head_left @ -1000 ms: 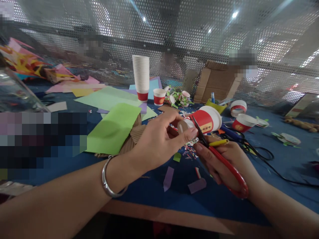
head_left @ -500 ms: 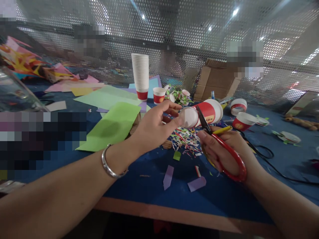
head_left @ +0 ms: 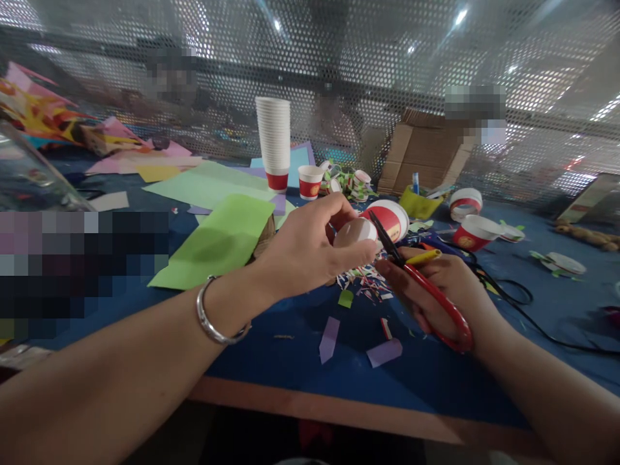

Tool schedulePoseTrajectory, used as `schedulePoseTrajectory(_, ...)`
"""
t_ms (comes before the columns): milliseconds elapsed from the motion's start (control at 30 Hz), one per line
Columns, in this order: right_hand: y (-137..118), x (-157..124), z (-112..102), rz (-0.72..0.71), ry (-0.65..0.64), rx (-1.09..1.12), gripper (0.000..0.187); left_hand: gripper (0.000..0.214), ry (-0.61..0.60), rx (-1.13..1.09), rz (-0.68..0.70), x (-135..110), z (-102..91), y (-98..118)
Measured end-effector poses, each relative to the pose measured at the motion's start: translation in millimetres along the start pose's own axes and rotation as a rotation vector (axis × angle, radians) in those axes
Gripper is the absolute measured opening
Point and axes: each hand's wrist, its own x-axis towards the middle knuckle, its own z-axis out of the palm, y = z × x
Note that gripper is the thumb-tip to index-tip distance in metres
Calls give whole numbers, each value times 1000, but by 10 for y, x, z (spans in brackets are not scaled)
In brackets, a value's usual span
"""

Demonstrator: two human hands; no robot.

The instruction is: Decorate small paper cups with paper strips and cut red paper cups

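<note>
My left hand [head_left: 310,248], with a silver bangle at the wrist, is closed around the base end of a red-and-white paper cup [head_left: 394,223]. The cup lies on its side in the air, its wide rim pointing away to the right. My right hand [head_left: 436,284] grips scissors [head_left: 438,303] with red handles and a yellow part near the pivot. Their dark blades lie against the cup's side, close to its base; whether they have cut into it I cannot tell. Below the hands, small paper scraps [head_left: 361,281] cover the blue table.
A tall stack of paper cups [head_left: 274,139] and a single cup [head_left: 310,182] stand behind. Green paper sheets [head_left: 217,239] lie left, purple paper pieces [head_left: 329,339] in front. Rightward are another cup [head_left: 475,232], a tape roll [head_left: 465,203], a black cord [head_left: 513,294] and cardboard [head_left: 416,152].
My left hand has moved right and wrapped further around the cup's base. The cup has turned, its rim shifting left and away. The scissors have moved slightly left with it.
</note>
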Motion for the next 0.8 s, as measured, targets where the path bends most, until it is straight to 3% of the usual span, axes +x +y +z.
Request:
schedulePoseTrajectory(533, 14, 39, 2, 34, -18, 13, 43, 17, -85, -131, -43, 1, 7, -61)
schedulePoseTrajectory(633, 102, 99, 6, 84, -27, 21, 50, 28, -80, -94, -16, -10, 26, -83)
schedulePoseTrajectory(800, 132, 136, -5, 48, -38, 13, 59, 39, -45, -7, 50, -30, 56, -83)
